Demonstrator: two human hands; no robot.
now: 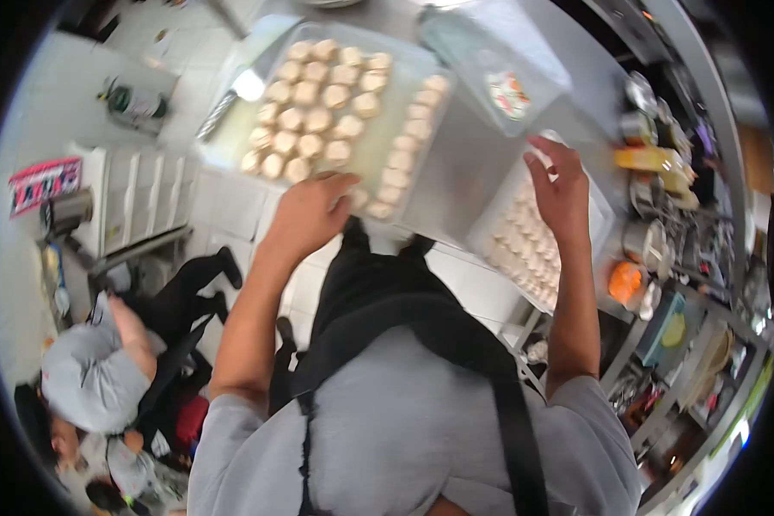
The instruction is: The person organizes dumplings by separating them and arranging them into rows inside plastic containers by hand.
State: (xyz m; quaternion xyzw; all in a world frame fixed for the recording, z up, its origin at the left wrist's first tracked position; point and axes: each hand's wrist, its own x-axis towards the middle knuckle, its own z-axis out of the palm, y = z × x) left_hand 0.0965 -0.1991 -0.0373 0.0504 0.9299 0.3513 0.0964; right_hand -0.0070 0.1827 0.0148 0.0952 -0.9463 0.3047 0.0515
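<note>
Pale, rounded dough pieces (316, 119) lie in rows on a clear tray (423, 60) in front of me. My left hand (311, 211) hovers at this tray's near edge, thumb and fingers apart, close to a dough piece (359, 199). Farther right, my right hand (561, 181) is raised over the top end of a white tray (482, 225), fingers curved and apart from the thumb. Closely packed pale pieces (525, 236) fill that tray, partly hidden by my right forearm. Neither hand visibly holds anything.
A knife or scraper with a patterned handle (217, 116) lies at the board's left. A clear container (464, 43) with a colourful label stands on the steel table (456, 163). Shelves with pots and bottles (654, 159) line the right. A co-worker (103, 370) is at lower left.
</note>
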